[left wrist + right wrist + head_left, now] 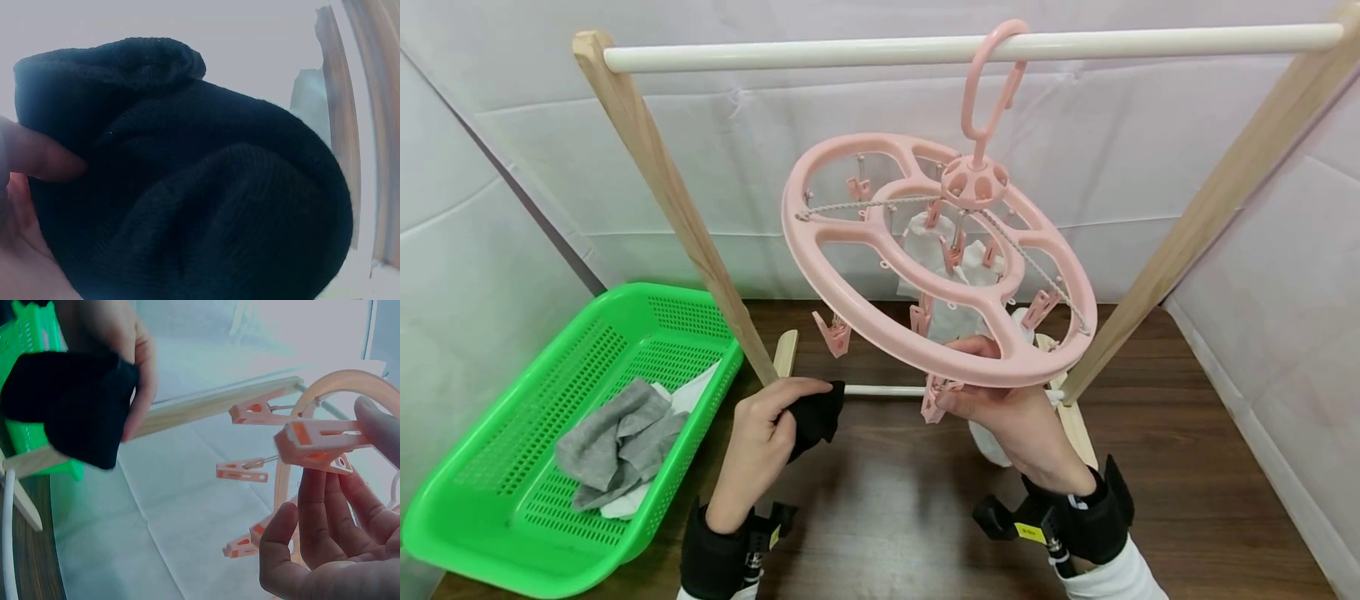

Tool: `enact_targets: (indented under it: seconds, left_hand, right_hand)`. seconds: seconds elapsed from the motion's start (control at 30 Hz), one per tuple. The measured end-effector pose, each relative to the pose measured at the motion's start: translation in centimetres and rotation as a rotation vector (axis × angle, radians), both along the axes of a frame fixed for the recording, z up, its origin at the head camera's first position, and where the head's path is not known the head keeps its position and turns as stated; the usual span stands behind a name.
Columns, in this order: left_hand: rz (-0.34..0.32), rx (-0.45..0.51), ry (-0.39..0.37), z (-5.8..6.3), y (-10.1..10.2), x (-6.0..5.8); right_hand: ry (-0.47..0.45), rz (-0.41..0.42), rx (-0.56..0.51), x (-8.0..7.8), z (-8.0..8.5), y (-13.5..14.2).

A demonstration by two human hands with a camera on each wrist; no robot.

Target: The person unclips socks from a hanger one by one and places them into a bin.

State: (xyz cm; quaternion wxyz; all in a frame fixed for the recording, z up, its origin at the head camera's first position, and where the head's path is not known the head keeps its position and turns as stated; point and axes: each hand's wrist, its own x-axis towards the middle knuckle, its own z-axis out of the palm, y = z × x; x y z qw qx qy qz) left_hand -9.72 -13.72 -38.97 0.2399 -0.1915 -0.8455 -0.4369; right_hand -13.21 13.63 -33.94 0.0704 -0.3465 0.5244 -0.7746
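A black knitted sock (817,417) is pinched between the thumb and fingers of my left hand (752,446), left of the hanger's lower edge. Its fine ribbing fills much of the left wrist view (187,187). My right hand (1026,429) holds a pink clothespin (319,445) between thumb and fingers, at the near rim of a pink oval drying hanger (880,327). That clothespin points toward the sock in the right wrist view. The hanger tilts down toward my right hand. White pieces of cloth (951,321) hang beneath it, partly hidden by the ring.
A white rail (790,55) on wooden posts (677,200) carries the hanger by its hook. At the left, a green basket (497,417) contains grey cloth (617,442) and white cloth. Several other clothespins (832,335) dangle from the ring. A lower white bar (883,391) crosses behind my hands.
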Motion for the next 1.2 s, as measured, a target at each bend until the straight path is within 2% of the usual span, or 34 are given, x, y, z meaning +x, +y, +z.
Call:
enact_targets:
  seconds: [0.23, 0.47, 0.63, 0.73, 0.9, 1.07, 1.2]
  left_hand:
    - [0.117, -0.014, 0.049, 1.0, -2.3, 0.4]
    - [0.188, -0.012, 0.099, 1.7, -4.2, 1.4]
    - [0.256, -0.05, 0.092, 2.0, -5.1, 2.2]
    - [0.293, -0.101, 0.103, 2.5, -6.2, 2.7]
    - [0.33, -0.168, 0.09, 3.4, -8.4, 3.1]
    - [0.352, -0.248, 0.041, 3.7, -10.4, 3.3]
    - [0.354, -0.285, 0.025, 3.7, -11.9, 3.4]
  right_hand:
    - [0.001, -0.056, -0.021, 0.4, -0.1, 0.5]
    - [0.0, -0.085, -0.004, 0.3, -0.6, 0.7]
    - [0.021, -0.096, 0.003, 0.2, -1.0, 1.1]
    - [-0.002, -0.102, 0.01, 0.3, -1.3, 1.2]
    - [-0.029, -0.099, 0.007, 0.3, -1.5, 1.2]
    - [0.011, -0.059, -0.027, 0.2, -1.5, 1.2]
    - [-0.003, -0.07, -0.017, 0.3, -1.6, 1.3]
